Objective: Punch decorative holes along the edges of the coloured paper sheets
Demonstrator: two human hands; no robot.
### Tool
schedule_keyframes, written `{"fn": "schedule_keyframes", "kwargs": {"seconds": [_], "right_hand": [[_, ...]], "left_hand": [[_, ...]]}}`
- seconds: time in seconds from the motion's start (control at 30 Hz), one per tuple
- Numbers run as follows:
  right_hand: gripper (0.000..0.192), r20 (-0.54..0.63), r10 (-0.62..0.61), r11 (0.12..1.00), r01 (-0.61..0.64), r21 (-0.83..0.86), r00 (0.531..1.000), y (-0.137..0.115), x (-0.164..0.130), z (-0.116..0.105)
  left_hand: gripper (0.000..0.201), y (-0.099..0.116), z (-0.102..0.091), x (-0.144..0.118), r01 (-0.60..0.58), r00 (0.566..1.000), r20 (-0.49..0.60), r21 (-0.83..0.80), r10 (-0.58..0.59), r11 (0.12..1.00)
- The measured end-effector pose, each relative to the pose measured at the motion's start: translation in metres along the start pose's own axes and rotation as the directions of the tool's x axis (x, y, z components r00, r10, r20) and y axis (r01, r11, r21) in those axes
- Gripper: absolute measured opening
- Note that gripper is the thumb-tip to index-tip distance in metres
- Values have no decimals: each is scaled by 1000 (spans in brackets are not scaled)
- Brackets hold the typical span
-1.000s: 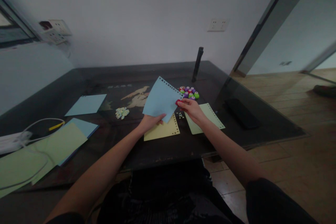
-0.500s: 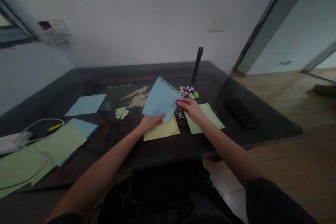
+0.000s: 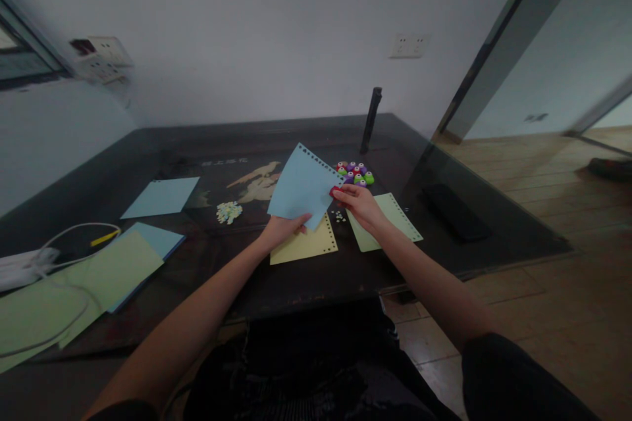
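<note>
My left hand (image 3: 288,231) is closed on the lower edge of a light-blue paper sheet (image 3: 302,189), its thumb on top, holding the sheet tilted above the table. Small holes run along the sheet's upper right edge. A small red paper punch (image 3: 335,193) is pinched in my right hand (image 3: 362,206) at the sheet's right corner; the fingers partly cover it. Beneath the blue sheet lies a yellow sheet (image 3: 305,247) with holes along its side. Under my right wrist is a pale-green sheet (image 3: 395,217), also holed. Tiny paper bits (image 3: 339,217) lie between these two.
Several red, purple and green punches (image 3: 356,174) are grouped behind my right hand. A pile of paper bits (image 3: 230,212) lies to the left. Further left are a blue sheet (image 3: 160,198), stacked paper (image 3: 123,270) and a white cable. A black post (image 3: 370,122) stands behind; a dark slab (image 3: 455,212) lies right.
</note>
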State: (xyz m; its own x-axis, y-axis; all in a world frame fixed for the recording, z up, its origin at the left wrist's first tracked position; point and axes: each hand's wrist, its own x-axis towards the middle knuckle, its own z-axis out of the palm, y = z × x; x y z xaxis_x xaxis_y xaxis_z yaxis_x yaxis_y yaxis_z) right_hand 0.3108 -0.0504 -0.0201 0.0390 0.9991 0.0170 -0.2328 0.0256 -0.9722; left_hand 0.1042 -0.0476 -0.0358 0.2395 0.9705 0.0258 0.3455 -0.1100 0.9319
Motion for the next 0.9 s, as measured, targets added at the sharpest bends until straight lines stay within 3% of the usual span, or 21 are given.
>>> {"fn": "schedule_keyframes", "kwargs": {"seconds": [0.9], "right_hand": [[30, 18, -14, 1000, 14, -3, 1000, 3, 2, -2]], "left_hand": [[26, -1, 2, -2, 1, 1000, 8, 52, -1, 999]]}}
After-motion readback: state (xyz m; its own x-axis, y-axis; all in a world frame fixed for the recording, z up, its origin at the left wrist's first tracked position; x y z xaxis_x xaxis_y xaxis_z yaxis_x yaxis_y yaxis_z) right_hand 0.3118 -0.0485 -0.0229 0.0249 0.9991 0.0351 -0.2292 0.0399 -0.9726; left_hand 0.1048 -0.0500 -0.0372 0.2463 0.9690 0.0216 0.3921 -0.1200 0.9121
